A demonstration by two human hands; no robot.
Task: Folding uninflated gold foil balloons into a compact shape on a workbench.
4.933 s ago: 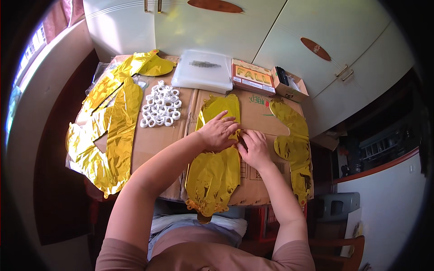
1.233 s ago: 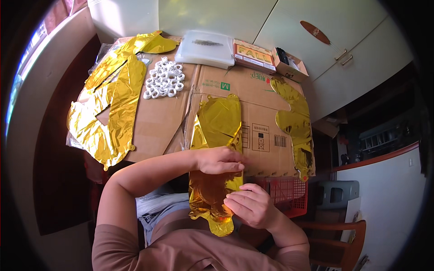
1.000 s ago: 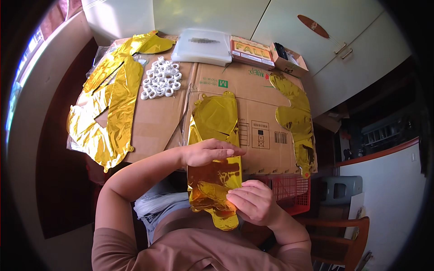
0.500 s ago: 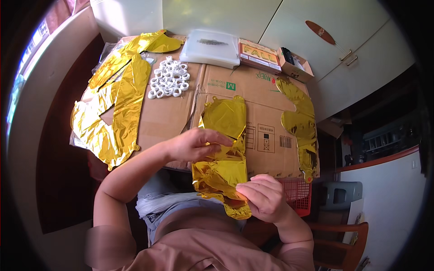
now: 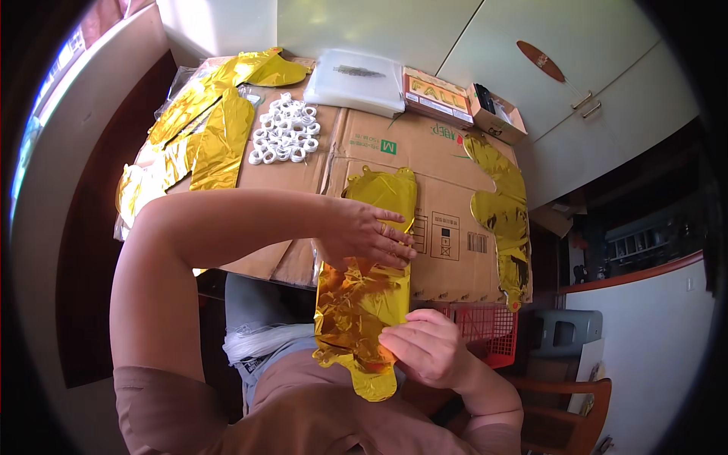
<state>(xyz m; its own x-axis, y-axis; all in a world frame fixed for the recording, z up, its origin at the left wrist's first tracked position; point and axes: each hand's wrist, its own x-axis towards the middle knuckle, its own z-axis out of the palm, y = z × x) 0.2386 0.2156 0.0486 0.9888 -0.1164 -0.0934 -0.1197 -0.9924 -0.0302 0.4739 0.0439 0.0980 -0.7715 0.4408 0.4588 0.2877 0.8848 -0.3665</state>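
A flat gold foil balloon stretches from the cardboard over the table's front edge toward my lap, its rounded near end hanging free. Across its middle lies my left hand, palm down with the fingers stretched out and holding nothing. My right hand pinches the balloon's right edge near the lower end. Other uninflated gold balloons rest on the cardboard: a pile at the left, partly behind my left arm, and a wavy-edged one at the right.
Flattened cardboard covers the table. Bundled white string loops sit left of centre. Along the back stand a clear plastic packet stack, a printed box and a small open carton. A red basket is below the right edge.
My left hand has flattened out and slid over the balloon, its elbow swinging outward and up. The near end of the balloon has straightened and come lower, with my right hand still gripping its edge.
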